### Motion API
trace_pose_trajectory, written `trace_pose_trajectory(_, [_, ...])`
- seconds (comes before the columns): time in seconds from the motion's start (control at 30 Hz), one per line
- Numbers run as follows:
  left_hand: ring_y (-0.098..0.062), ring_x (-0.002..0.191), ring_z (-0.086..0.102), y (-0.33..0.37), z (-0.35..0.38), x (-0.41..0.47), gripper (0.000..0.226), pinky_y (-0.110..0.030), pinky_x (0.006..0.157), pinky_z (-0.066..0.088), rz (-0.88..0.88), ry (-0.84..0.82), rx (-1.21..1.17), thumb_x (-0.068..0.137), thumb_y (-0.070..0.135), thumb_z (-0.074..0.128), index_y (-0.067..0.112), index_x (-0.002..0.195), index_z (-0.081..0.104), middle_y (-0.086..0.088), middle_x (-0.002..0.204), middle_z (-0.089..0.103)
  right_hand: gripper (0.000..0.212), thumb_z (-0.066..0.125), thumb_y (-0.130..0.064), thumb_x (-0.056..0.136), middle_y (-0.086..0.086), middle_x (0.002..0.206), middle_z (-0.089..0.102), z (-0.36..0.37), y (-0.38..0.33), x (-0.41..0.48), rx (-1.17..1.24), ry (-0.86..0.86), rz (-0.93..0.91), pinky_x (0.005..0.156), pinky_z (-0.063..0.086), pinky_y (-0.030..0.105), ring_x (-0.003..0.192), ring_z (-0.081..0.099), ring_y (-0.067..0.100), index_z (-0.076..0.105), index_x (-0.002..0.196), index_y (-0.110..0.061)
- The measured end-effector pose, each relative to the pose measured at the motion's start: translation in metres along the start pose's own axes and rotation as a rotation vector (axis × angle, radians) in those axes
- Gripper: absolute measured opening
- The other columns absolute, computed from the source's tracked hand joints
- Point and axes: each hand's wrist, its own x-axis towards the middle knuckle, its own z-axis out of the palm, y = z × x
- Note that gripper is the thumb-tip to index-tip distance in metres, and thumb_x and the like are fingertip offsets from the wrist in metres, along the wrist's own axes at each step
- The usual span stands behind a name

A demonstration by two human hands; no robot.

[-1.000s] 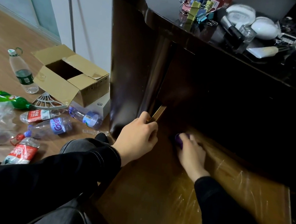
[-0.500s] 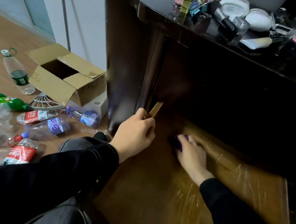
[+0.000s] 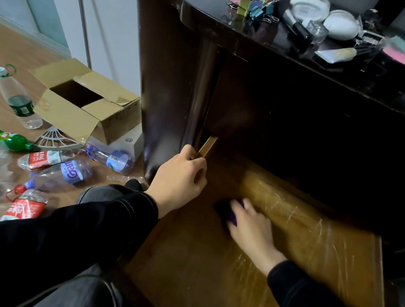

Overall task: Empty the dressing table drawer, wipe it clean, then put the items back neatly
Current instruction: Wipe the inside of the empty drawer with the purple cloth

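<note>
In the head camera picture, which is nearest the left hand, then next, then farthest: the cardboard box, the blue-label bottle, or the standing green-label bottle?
1. Blue-label bottle, lying down just left of the left hand, which grips the edge of the drawer.
2. Cardboard box, open, behind that bottle.
3. Green-label bottle, standing at the far left.

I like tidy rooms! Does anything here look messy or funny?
Yes. Lots of plastic bottles lie scattered on the floor left of the dressing table. Most are on their sides and some are crushed, beside an open cardboard box. The drawer bottom also shows pale scratchy streaks.
</note>
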Motion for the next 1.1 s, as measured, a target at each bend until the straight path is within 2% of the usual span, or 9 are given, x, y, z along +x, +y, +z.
trace_pose_trajectory(0.1, [-0.018,0.082,0.053,0.000,-0.001,0.000,0.013,-0.030,0.066,0.049,-0.004,-0.002,0.005,0.092,0.030,0.060,0.022,0.100,0.066,0.002,0.106,0.044,0.048,0.068,-0.033,0.094,0.005,0.136,0.060,-0.008,0.011,0.023,-0.006,0.028,0.022,0.075,0.056,0.038,0.083,0.072,0.022,0.052,0.139,-0.029])
trace_pose_trajectory(0.27, [-0.023,0.087,0.058,0.003,-0.006,-0.001,0.014,-0.034,0.075,0.052,0.000,-0.023,-0.014,0.092,0.030,0.060,0.021,0.101,0.065,0.000,0.110,0.046,0.029,0.050,-0.040,0.104,0.005,0.103,0.068,-0.033,0.028,0.086,0.017,0.007,0.356,0.076,0.054,0.033,0.092,0.067,0.026,0.058,0.125,-0.022])
trace_pose_trajectory(0.43, [-0.021,0.085,0.058,0.001,-0.002,0.000,0.012,-0.032,0.070,0.051,-0.010,-0.016,-0.018,0.090,0.030,0.062,0.022,0.099,0.065,0.002,0.108,0.045,0.052,0.068,-0.028,0.094,0.005,0.134,0.055,-0.008,0.004,0.036,0.031,0.006,-0.020,0.070,0.059,0.036,0.083,0.071,0.022,0.049,0.142,-0.025])
trace_pose_trajectory(0.5, [-0.020,0.084,0.058,0.000,-0.002,0.001,0.011,-0.029,0.068,0.048,-0.003,-0.012,-0.021,0.090,0.029,0.062,0.022,0.098,0.065,0.002,0.108,0.045,0.050,0.068,-0.032,0.094,0.002,0.129,0.057,-0.004,0.016,0.029,0.000,0.003,-0.101,0.063,0.057,0.030,0.075,0.070,0.018,0.050,0.141,-0.026])
trace_pose_trajectory(0.67, [-0.019,0.086,0.056,0.002,-0.004,-0.001,0.012,-0.033,0.074,0.053,0.003,-0.027,-0.020,0.093,0.030,0.061,0.022,0.101,0.065,0.002,0.110,0.045,0.025,0.051,-0.044,0.103,0.001,0.102,0.069,-0.026,0.054,0.070,0.013,0.037,0.327,0.070,0.052,0.030,0.088,0.069,0.023,0.057,0.119,-0.025])
trace_pose_trajectory(0.73, [-0.018,0.085,0.056,0.002,-0.004,-0.001,0.012,-0.031,0.074,0.052,0.004,-0.022,-0.017,0.093,0.030,0.060,0.022,0.101,0.065,0.002,0.109,0.044,0.026,0.054,-0.041,0.102,0.002,0.107,0.069,-0.027,0.046,0.067,-0.009,0.049,0.281,0.068,0.048,0.029,0.090,0.068,0.023,0.056,0.122,-0.025])
trace_pose_trajectory(0.93, [-0.020,0.084,0.056,0.000,-0.001,-0.001,0.012,-0.033,0.073,0.053,0.005,-0.009,-0.021,0.092,0.029,0.061,0.022,0.100,0.066,0.001,0.107,0.045,0.043,0.069,-0.037,0.092,0.000,0.121,0.060,0.003,0.014,-0.013,0.031,-0.031,-0.247,0.058,0.055,0.022,0.068,0.067,0.013,0.057,0.131,-0.025])
trace_pose_trajectory(1.0, [-0.020,0.083,0.056,0.000,-0.002,-0.001,0.012,-0.034,0.073,0.052,0.006,-0.008,-0.020,0.092,0.029,0.061,0.021,0.100,0.066,0.001,0.107,0.045,0.040,0.067,-0.037,0.094,0.000,0.120,0.060,-0.001,0.021,-0.004,0.001,-0.010,-0.207,0.058,0.051,0.020,0.068,0.065,0.011,0.055,0.131,-0.026])
trace_pose_trajectory(1.1, [-0.021,0.083,0.056,0.001,-0.002,-0.002,0.012,-0.035,0.074,0.052,-0.003,-0.008,-0.017,0.093,0.028,0.060,0.021,0.100,0.065,0.001,0.107,0.044,0.040,0.061,-0.038,0.099,0.001,0.124,0.061,-0.019,0.032,0.025,-0.027,0.049,0.075,0.072,0.058,0.031,0.087,0.069,0.020,0.051,0.135,-0.025])
